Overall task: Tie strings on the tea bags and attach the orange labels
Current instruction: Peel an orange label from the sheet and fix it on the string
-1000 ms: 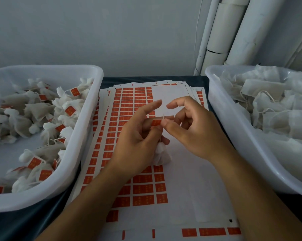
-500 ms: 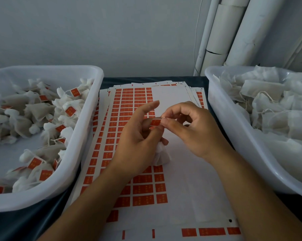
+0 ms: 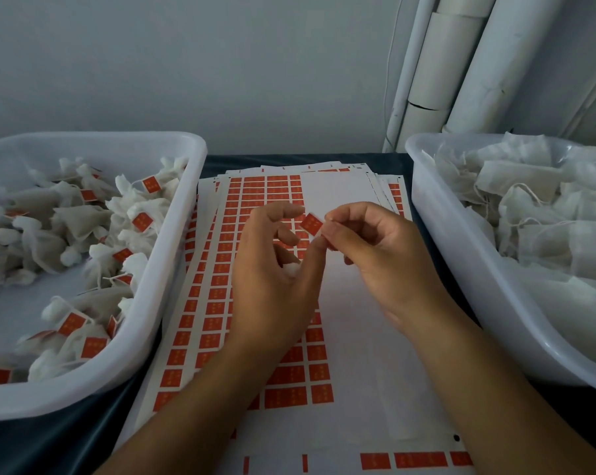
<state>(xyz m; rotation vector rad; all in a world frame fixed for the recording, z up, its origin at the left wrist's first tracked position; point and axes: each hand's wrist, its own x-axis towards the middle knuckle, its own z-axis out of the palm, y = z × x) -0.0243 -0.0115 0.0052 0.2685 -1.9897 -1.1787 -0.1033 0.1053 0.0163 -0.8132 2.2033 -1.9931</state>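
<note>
My right hand (image 3: 375, 258) pinches a small orange label (image 3: 312, 223) between thumb and forefinger, above the label sheets (image 3: 355, 337). My left hand (image 3: 272, 279) is just to its left, with its thumb tip up against my right thumb below the label. The lower left fingers curl round a white tea bag (image 3: 291, 269), which is mostly hidden in the palm. The left index finger is stretched out above the label. I cannot make out the string between the hands.
A white tub (image 3: 183, 234) on the left holds tied tea bags with orange labels (image 3: 142, 221). A second white tub (image 3: 433, 234) on the right is piled with unlabelled tea bags (image 3: 529, 214). White pipes (image 3: 461, 63) stand at the back right. A dark cloth covers the table.
The label was squeezed between both hands' fingertips; now it sticks out tilted from my right fingertips. My left fingers have opened away from it.
</note>
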